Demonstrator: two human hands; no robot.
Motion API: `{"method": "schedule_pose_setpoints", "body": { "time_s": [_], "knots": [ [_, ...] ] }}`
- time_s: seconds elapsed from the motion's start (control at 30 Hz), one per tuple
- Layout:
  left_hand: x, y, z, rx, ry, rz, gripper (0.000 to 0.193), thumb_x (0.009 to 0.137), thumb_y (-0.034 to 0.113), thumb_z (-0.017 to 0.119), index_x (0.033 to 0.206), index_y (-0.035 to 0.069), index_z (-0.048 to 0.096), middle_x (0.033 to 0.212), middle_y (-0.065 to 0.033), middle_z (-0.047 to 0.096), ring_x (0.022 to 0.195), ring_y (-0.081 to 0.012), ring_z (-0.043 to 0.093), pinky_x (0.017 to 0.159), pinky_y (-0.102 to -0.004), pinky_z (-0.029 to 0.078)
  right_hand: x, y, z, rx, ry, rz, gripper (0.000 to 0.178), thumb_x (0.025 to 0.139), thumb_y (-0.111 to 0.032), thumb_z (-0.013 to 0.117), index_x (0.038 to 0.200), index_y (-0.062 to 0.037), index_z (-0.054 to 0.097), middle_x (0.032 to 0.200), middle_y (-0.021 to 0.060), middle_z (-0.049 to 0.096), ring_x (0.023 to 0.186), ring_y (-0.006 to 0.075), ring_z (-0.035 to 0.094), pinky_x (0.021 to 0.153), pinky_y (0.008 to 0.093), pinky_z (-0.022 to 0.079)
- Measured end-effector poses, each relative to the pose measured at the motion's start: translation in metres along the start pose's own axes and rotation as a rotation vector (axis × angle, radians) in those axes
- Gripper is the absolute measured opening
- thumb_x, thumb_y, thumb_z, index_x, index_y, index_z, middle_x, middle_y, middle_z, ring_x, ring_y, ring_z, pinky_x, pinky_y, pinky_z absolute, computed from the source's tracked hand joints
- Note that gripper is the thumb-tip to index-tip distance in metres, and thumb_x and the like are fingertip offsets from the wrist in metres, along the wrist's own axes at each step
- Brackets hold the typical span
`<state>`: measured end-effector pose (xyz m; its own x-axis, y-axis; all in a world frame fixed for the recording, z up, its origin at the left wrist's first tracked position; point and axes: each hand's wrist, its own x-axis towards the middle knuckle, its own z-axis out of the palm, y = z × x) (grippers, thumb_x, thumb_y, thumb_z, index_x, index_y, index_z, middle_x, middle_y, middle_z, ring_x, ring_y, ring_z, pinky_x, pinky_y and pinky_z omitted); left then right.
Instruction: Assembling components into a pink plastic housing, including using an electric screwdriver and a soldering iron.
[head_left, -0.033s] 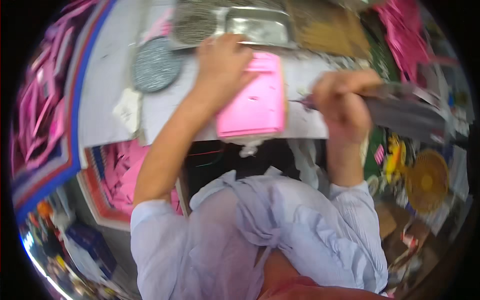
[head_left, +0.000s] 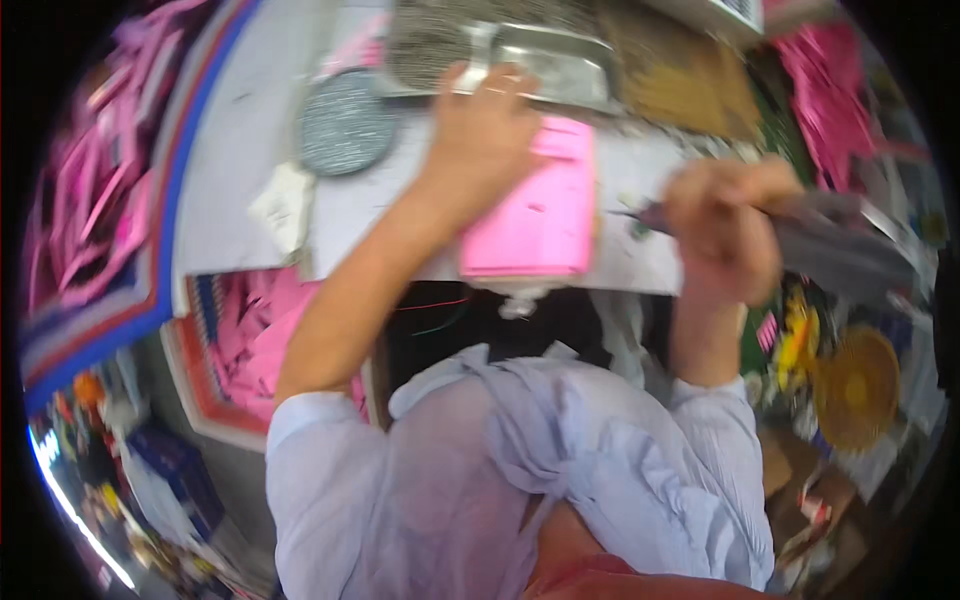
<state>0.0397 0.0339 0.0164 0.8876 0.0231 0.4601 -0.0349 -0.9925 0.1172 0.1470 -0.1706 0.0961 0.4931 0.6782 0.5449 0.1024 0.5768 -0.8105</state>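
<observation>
A flat pink plastic panel (head_left: 530, 215) with small holes and slots lies in front of me at the table's near edge, on a paler piece. My left hand (head_left: 485, 135) rests at its upper left, fingers apart and reaching onto the rim of a metal tray (head_left: 555, 65), thumb side over the panel. My right hand (head_left: 725, 225) is wrapped round a dark electric screwdriver (head_left: 835, 240). Its thin bit points left, just beside the panel's right edge and apart from it. Motion blurs both the hand and the tool.
Small metal parts fill the tray's left section; a round dish (head_left: 347, 122) of shiny bits stands left of it. A blue-edged container (head_left: 165, 230) of pink parts is far left, another bin of pink pieces (head_left: 265, 340) below the table. Cardboard (head_left: 690, 80) and a yellow basket (head_left: 855, 385) lie right.
The whole view has shifted, so the scene sits farther right. My left fingers stretch a little farther over the tray rim. The screwdriver stays in my right hand, bit still beside the panel.
</observation>
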Motion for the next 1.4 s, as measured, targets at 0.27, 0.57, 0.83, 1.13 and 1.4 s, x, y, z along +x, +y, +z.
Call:
{"method": "schedule_pose_setpoints", "body": {
  "time_s": [0.27,0.57,0.83,1.13,1.4],
  "knots": [
    [-0.301,-0.044,-0.06,-0.424,0.877,-1.236,0.041,0.096,0.013,0.064,0.128,-0.006,0.046,0.125,-0.0139,0.051,0.113,-0.0202,0.055,0.097,-0.0348,0.049,0.015,-0.038,-0.036,0.084,-0.104,0.026,0.017,0.099,-0.023,0.057,0.108,-0.0088,0.056,0.062,-0.0068,0.047,0.055,0.0077,0.044,0.06,0.0268,0.035],
    [-0.533,-0.009,0.013,-0.97,1.508,-2.123,0.064,0.095,0.034,0.065,0.146,0.002,0.046,0.143,-0.0226,0.053,0.132,-0.0345,0.052,0.111,-0.0526,0.042,0.037,0.015,-0.008,0.155,0.04,0.122,0.026,0.096,-0.022,0.065,0.108,-0.0046,0.05,0.064,-0.0045,0.041,0.053,0.0074,0.037,0.058,0.0246,0.033],
    [-0.201,-0.195,-0.138,0.282,0.655,-0.79,0.051,0.088,0.012,0.071,0.133,-0.002,0.053,0.138,-0.0224,0.052,0.129,-0.0385,0.05,0.11,-0.0465,0.039,0.032,0.019,-0.022,0.007,0.173,0.164,0.039,0.093,-0.028,0.072,0.112,-0.005,0.047,0.067,-0.0035,0.04,0.057,0.0071,0.036,0.05,0.0226,0.027],
    [-0.086,-0.606,-0.218,-0.061,0.539,-1.471,0.053,0.086,0.04,0.074,0.112,-0.005,0.066,0.112,-0.0197,0.071,0.102,-0.0299,0.071,0.084,-0.0446,0.056,0.032,0.004,-0.03,-0.059,0.231,0.231,0.051,0.088,-0.036,0.078,0.111,-0.0052,0.046,0.068,-0.0024,0.042,0.054,0.0078,0.04,0.045,0.0221,0.03],
    [-0.052,-0.542,-0.254,0.807,0.467,-1.272,0.04,0.092,0.036,0.065,0.103,-0.002,0.073,0.097,-0.0201,0.076,0.086,-0.0305,0.075,0.08,-0.0436,0.058,0.031,-0.008,-0.047,-0.118,0.175,0.203,0.046,0.092,-0.023,0.072,0.125,0.0001,0.048,0.08,0.0024,0.055,0.067,0.0099,0.051,0.06,0.0223,0.044]
  ]
}}
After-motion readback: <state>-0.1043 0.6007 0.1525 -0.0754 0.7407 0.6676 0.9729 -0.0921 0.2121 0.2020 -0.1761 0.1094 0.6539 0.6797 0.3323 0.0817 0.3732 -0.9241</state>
